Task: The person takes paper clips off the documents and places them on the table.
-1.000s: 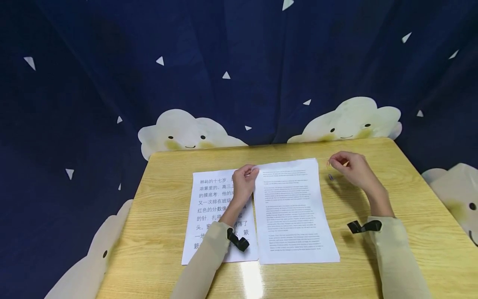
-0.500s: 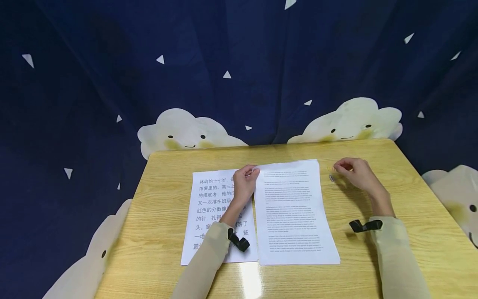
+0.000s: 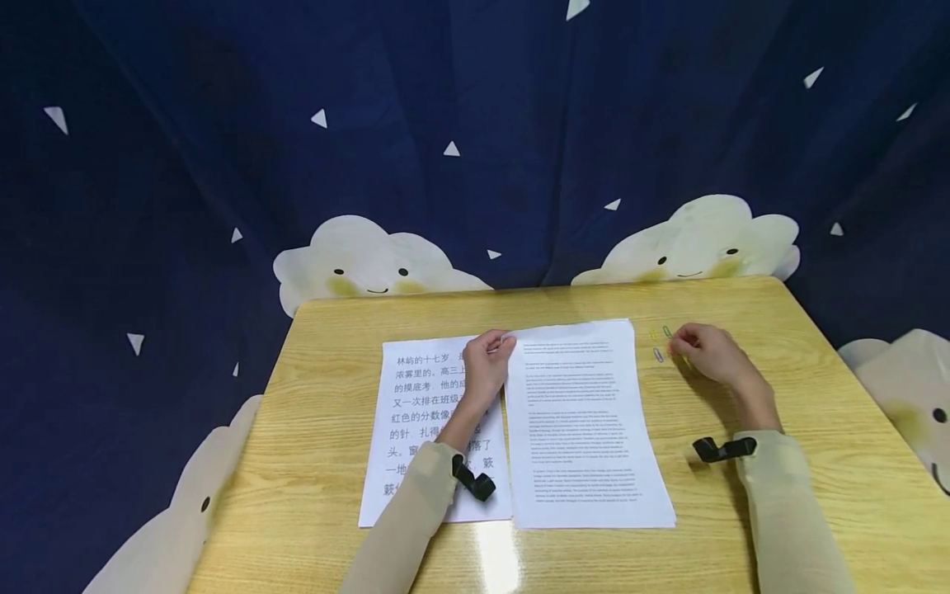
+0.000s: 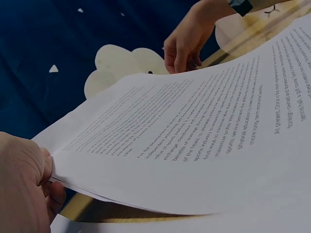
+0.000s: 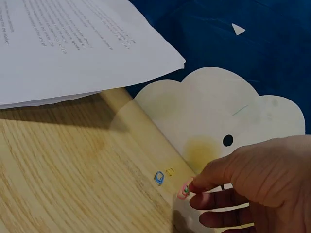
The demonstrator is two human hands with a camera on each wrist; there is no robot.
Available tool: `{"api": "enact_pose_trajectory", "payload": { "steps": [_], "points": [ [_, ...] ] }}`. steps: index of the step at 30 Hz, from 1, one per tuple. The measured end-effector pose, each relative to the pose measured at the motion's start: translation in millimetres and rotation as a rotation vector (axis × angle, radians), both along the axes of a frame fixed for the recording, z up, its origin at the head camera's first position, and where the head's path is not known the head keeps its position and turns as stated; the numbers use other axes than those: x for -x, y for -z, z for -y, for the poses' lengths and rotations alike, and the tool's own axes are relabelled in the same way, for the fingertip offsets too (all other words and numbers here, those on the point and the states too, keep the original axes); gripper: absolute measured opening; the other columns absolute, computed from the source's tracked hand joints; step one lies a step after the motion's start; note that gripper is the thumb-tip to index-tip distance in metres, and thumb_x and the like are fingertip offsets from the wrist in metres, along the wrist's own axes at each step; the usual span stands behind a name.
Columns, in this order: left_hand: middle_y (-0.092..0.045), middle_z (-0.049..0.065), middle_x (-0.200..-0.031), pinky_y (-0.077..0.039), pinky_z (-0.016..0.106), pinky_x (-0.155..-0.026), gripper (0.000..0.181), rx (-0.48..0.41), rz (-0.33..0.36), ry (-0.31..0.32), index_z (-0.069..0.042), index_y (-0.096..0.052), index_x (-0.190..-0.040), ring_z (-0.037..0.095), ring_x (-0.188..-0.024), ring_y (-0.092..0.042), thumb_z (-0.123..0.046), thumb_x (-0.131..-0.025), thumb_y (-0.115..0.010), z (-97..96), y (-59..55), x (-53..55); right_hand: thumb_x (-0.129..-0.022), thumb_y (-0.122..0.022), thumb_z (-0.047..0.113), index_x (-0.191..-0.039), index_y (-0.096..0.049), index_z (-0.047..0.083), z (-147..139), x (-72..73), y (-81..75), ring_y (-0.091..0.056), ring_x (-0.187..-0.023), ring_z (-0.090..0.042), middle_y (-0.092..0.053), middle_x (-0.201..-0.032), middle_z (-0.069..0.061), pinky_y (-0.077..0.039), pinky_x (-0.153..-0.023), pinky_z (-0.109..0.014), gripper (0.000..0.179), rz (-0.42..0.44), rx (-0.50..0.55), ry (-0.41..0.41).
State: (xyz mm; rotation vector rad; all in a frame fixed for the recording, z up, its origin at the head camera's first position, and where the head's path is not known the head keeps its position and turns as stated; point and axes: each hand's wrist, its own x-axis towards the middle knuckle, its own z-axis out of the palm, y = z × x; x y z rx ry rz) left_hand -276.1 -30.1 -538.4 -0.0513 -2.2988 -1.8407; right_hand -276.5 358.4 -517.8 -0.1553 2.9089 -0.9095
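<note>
My left hand [image 3: 490, 367] pinches the upper left corner of a stack of printed sheets [image 3: 579, 429] between thumb and fingers. In the left wrist view, that held edge of the sheets [image 4: 160, 179] is raised off the table. To the right of the stack, my right hand [image 3: 708, 351] pinches a small pink paper clip [image 5: 182, 191] at its fingertips. Beside those fingertips lie a green paper clip [image 3: 666, 332], a yellow paper clip [image 3: 654, 335] and a blue-purple paper clip [image 3: 658, 355].
A second paper [image 3: 423, 412] with large Chinese print lies to the left, partly under my left forearm. The wooden table [image 3: 334, 322] carries everything. Behind it hangs a dark blue curtain [image 3: 371, 165] with white clouds and triangles.
My right hand has moved slightly right and toward me, bringing the green clip into view in the head view. The left hand keeps its grip on the sheets' corner.
</note>
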Motion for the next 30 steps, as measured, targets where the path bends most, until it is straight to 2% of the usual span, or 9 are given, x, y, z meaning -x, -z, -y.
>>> {"api": "enact_pose_trajectory", "payload": {
  "steps": [5, 11, 15, 24, 30],
  "points": [
    [-0.079, 0.011, -0.091, -0.061, 0.027, -0.072, 0.015, 0.015, 0.001, -0.012, -0.002, -0.079, -0.109, 0.017, -0.077, -0.074, -0.009, -0.096, -0.075, -0.7, 0.4, -0.1, -0.11, -0.051, 0.016, -0.099, -0.064, -0.001, 2.2, 0.0, 3.4, -0.052, -0.074, -0.023, -0.06, -0.083, -0.01, -0.042, -0.062, -0.034, 0.024, 0.029, -0.021, 0.007],
    [-0.079, 0.011, -0.092, -0.061, 0.027, -0.077, 0.015, 0.009, 0.012, -0.009, -0.003, -0.079, -0.11, 0.018, -0.082, -0.075, -0.009, -0.096, -0.075, -1.8, 1.2, 0.9, -0.109, -0.052, 0.02, -0.099, -0.064, -0.001, 2.6, 0.6, 6.7, -0.054, -0.078, -0.026, -0.062, -0.087, -0.012, -0.042, -0.065, -0.036, 0.025, 0.037, -0.054, 0.042],
    [-0.079, 0.011, -0.092, -0.061, 0.028, -0.08, 0.015, 0.014, 0.01, -0.003, -0.003, -0.079, -0.11, 0.019, -0.083, -0.075, -0.009, -0.097, -0.075, -1.7, 1.6, 1.7, -0.108, -0.053, 0.02, -0.1, -0.064, -0.001, 2.3, 0.4, 8.9, -0.056, -0.08, -0.027, -0.063, -0.091, -0.014, -0.043, -0.067, -0.036, 0.025, 0.028, -0.063, 0.052],
    [-0.079, 0.011, -0.092, -0.06, 0.024, -0.07, 0.016, 0.003, 0.002, 0.006, -0.002, -0.079, -0.11, 0.017, -0.077, -0.074, -0.01, -0.097, -0.075, -1.6, 2.9, 1.8, -0.106, -0.054, 0.018, -0.099, -0.062, -0.001, 3.3, 1.4, 10.6, -0.055, -0.078, -0.028, -0.061, -0.087, -0.014, -0.041, -0.066, -0.036, 0.022, 0.006, -0.062, 0.075],
    [-0.078, 0.011, -0.093, -0.061, 0.025, -0.075, 0.016, -0.013, 0.012, 0.005, -0.001, -0.078, -0.11, 0.018, -0.081, -0.074, -0.009, -0.097, -0.075, -2.0, 3.5, 3.0, -0.105, -0.055, 0.017, -0.099, -0.062, -0.002, 3.5, 0.5, 10.1, -0.055, -0.077, -0.028, -0.061, -0.087, -0.014, -0.041, -0.065, -0.036, 0.022, 0.002, -0.067, 0.08]
  ]
}}
